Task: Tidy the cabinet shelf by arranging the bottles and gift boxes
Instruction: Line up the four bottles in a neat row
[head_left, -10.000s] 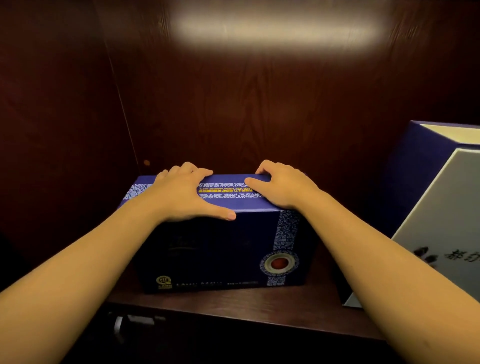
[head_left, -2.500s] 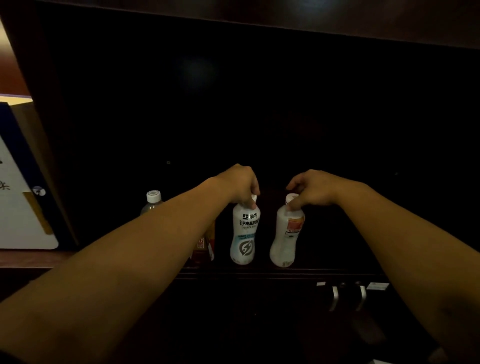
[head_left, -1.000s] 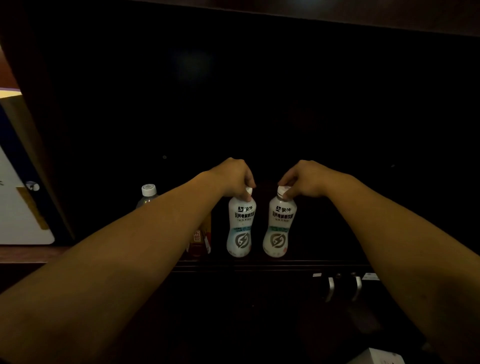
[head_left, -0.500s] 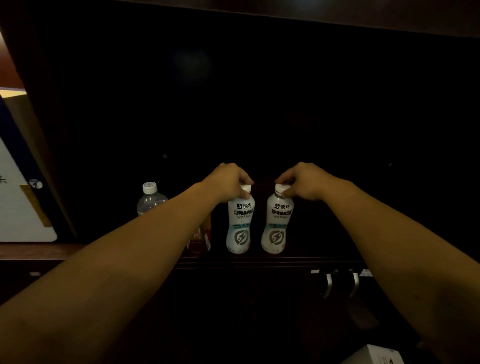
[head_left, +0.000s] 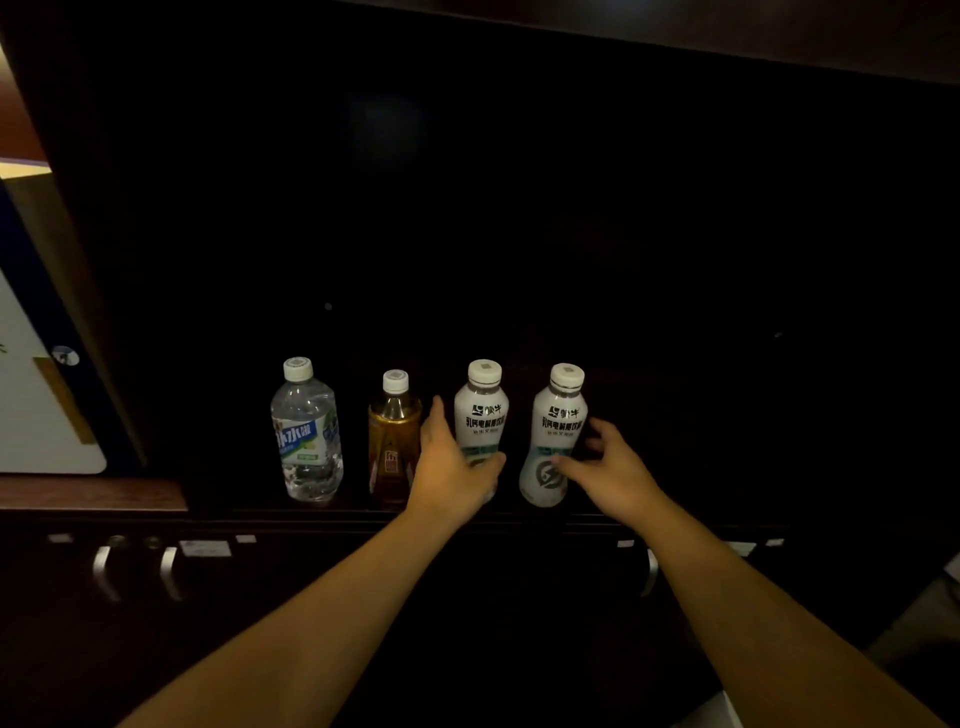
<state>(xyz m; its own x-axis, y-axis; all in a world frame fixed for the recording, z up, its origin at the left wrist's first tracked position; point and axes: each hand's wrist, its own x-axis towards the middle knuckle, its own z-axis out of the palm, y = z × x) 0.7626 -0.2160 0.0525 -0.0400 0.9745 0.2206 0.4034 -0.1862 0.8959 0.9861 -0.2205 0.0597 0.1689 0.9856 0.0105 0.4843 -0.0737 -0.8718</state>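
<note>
- Head view: four bottles stand upright in a row along the front edge of a dark cabinet shelf (head_left: 675, 512).
- From the left end: a clear water bottle (head_left: 306, 434), an amber tea bottle (head_left: 393, 441), then two white drink bottles with white caps.
- The left hand (head_left: 453, 470) wraps the lower body of the left white bottle (head_left: 482, 415), thumb across its front and fingers reaching behind, between it and the tea bottle.
- The right hand (head_left: 605, 467) is spread open around the lower part of the right white bottle (head_left: 558, 431); the thumb touches its front, the fingers curl apart on its right side.
- The two white bottles stand near each other without touching.
- At the far left, on a neighbouring shelf, the edge of a white and blue gift box (head_left: 36, 395) shows.
- Silver handles (head_left: 104, 571) sit on the dark front below the shelf.
</note>
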